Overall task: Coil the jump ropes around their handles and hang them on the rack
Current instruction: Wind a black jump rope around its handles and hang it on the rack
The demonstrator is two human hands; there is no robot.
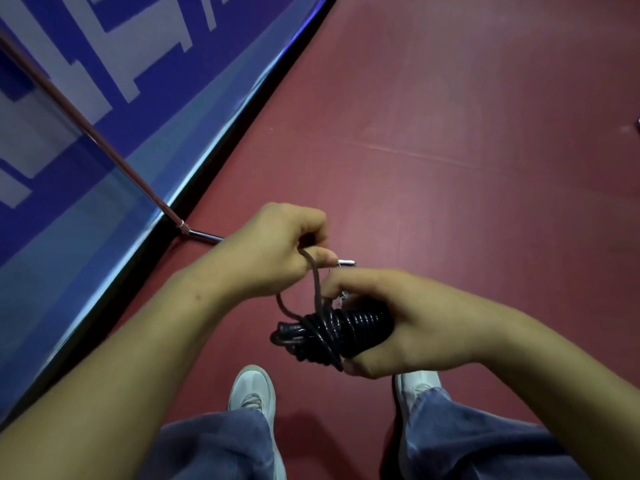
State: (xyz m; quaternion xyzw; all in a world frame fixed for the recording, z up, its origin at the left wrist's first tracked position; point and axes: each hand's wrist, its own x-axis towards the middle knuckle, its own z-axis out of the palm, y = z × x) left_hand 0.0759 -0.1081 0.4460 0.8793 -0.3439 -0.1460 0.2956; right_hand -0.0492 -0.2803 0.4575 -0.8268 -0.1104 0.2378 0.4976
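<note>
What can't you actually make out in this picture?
Head view only.
Handles: buried under the glossy black coiled jump rope and the gripping right hand.
Where the loose strand ends: inside the pinching left hand.
Slanted shiny metal pole: cut off by the left edge.
Blue banner, white lettering: cropped, unreadable.

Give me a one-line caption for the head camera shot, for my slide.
Over a red floor, the right hand grips a coiled black jump rope while the left hand pinches its loose loop.

left grip: pinching, raised | right grip: curled, apparently clenched
</note>
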